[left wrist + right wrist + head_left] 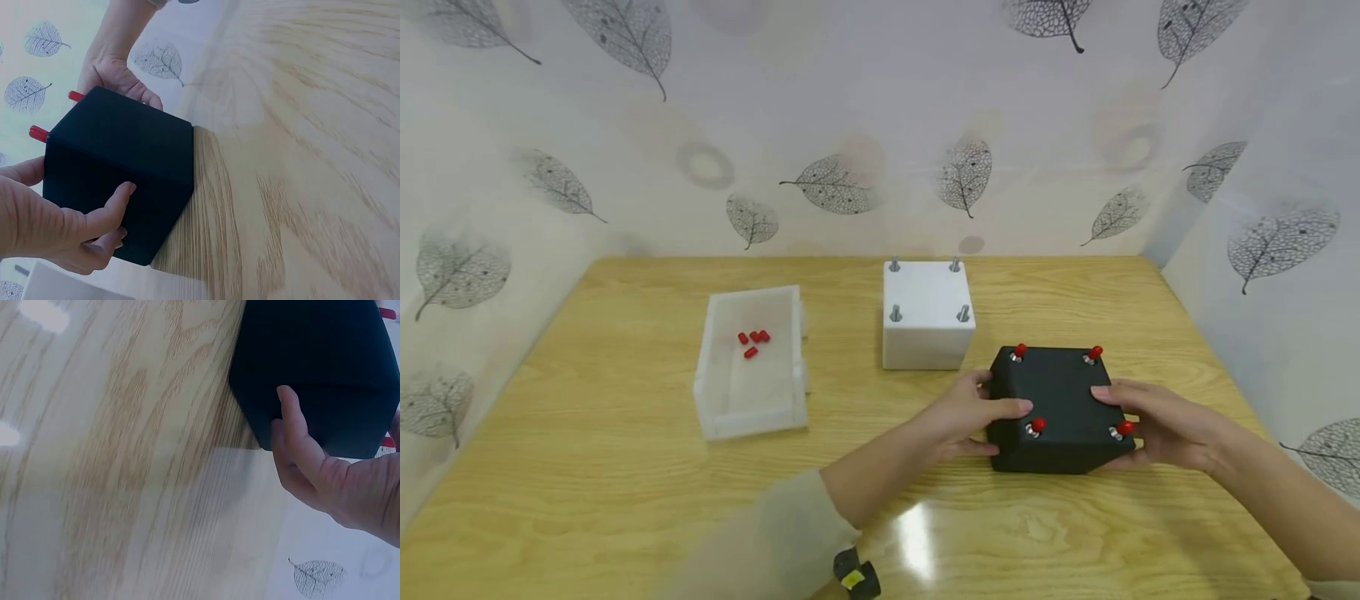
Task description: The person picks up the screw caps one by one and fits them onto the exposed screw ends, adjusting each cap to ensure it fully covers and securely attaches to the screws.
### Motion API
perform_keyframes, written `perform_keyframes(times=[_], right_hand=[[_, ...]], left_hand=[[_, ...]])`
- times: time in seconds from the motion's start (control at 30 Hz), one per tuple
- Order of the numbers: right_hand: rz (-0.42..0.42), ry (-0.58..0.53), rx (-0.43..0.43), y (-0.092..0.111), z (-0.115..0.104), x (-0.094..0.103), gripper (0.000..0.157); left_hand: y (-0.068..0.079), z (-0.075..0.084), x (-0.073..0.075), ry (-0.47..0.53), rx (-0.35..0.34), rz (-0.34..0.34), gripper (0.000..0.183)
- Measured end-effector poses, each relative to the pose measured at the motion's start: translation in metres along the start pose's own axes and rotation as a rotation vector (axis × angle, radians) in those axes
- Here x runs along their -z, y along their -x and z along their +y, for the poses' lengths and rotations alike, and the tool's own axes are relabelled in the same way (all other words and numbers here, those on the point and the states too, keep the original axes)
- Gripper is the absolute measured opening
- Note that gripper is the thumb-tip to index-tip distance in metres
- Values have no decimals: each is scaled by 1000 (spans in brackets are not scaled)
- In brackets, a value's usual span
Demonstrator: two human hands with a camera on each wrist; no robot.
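Note:
Both hands hold a black box (1063, 392) from opposite sides at the right of the wooden table. A bolt with a red cap (1096, 352) stands at each top corner. My left hand (966, 412) grips the left side, with one finger lying over the top edge. On the right side, my right hand (1165, 421) grips the box, one fingertip on its top face. In the left wrist view the dark side (119, 137) of the box meets the wood or hovers just over it; I cannot tell which. The box's underside is hidden.
A white box (927, 312) with bare metal bolts at its top corners stands behind and left of the black one. Farther left lies a translucent white tray (752, 423) with several red caps (751, 352) inside. Leaf-patterned walls (880, 125) border the table (587, 467).

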State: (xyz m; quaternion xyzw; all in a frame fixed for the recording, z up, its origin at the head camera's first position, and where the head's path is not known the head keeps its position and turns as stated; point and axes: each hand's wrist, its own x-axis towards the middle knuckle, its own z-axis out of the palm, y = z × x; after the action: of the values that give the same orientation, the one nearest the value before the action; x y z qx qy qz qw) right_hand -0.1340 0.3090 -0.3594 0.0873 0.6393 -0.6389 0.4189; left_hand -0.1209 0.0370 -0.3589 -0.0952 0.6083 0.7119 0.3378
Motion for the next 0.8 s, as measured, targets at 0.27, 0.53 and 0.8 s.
perform_keyframes(times=[0.27, 0.53, 0.8], right_hand=[[-93, -1, 24, 10, 3, 21, 22], [-175, -5, 20, 19, 6, 43, 34], [-52, 62, 37, 29, 5, 57, 32]], left_hand=[[-1, -4, -25, -42, -43, 55, 66], [-13, -10, -51, -39, -96, 88, 67], [-22, -12, -70, -75, -144, 123, 67]])
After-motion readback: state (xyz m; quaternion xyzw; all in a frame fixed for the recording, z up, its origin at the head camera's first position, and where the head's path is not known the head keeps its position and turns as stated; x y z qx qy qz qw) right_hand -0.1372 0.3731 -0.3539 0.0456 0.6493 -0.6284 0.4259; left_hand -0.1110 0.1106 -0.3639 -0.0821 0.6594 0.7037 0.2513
